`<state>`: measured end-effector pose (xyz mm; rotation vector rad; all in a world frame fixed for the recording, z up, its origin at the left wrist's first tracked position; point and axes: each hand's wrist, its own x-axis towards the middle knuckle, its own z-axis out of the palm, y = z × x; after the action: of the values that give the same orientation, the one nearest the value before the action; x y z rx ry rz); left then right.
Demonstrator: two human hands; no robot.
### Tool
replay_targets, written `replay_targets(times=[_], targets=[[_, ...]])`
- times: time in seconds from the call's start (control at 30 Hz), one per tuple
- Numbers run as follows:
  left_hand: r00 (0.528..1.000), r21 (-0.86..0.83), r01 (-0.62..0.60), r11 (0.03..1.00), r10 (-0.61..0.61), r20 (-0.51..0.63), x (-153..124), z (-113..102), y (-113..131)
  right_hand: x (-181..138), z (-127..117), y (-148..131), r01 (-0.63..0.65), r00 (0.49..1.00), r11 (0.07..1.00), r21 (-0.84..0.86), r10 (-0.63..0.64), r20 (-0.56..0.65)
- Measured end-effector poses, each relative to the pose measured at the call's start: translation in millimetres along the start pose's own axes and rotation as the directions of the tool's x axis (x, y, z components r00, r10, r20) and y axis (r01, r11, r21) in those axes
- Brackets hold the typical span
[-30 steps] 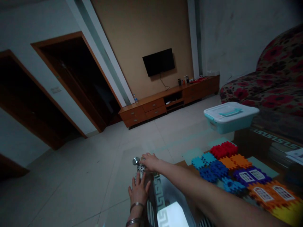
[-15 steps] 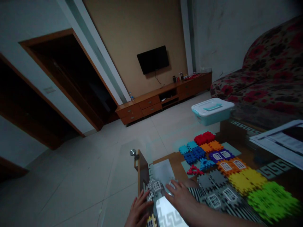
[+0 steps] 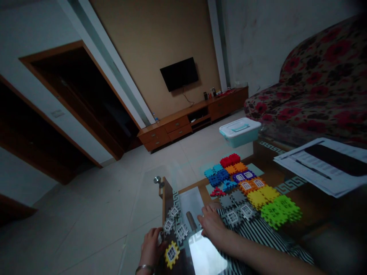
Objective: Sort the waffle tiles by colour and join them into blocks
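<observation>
My left hand [image 3: 151, 246] sits at the near left corner of a glass-topped table [image 3: 160, 183], fingers curled by a yellow window tile [image 3: 171, 253] and some grey window tiles [image 3: 175, 225]; whether it grips one I cannot make out. Flat on the glass to their right lies my right hand [image 3: 211, 224], fingers spread, beside more grey tiles [image 3: 235, 209]. Beyond them runs a row of interlocking foam tiles [image 3: 252, 185] in red, orange, blue, purple, yellow and green.
A teal box with a white lid [image 3: 240, 131] stands on the table's far end. Papers [image 3: 321, 164] lie at the right. A flowered sofa [image 3: 309, 91] is behind. A television [image 3: 179, 73] hangs above a wooden cabinet [image 3: 189, 118]. Tiled floor spreads left.
Both hands have drawn back from the table's far corner to its near corner, with the grey tiles coming along. The view has swung right and down, showing more tiles and the papers.
</observation>
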<state>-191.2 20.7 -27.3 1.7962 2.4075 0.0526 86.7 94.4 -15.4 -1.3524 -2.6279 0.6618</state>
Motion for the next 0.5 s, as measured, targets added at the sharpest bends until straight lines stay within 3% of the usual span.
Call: replay_targets(times=[0.13,0.23,0.33,0.5], targets=[[0.998,0.026,-0.028,0.999,0.026,0.062,-5.0,-9.7,7.8,-11.8,-1.4,-2.6,0.048,0.999,0.995,-0.085,-0.049,-0.004],[0.995,0.091,-0.003,0.996,-0.006,0.100,-8.3,-15.6,15.2,-26.1,-2.3,6.3,0.156,0.988,0.986,-0.059,-0.156,0.002],[0.993,0.153,0.031,0.988,-0.048,0.111,-10.6,-16.7,20.4,-39.8,-11.9,31.3,0.263,0.965,0.964,0.030,-0.263,-0.027],[0.996,0.145,0.056,0.988,-0.066,0.063,-11.9,-12.5,15.5,-54.2,-51.7,84.8,0.444,0.896,0.887,0.128,-0.439,-0.067]])
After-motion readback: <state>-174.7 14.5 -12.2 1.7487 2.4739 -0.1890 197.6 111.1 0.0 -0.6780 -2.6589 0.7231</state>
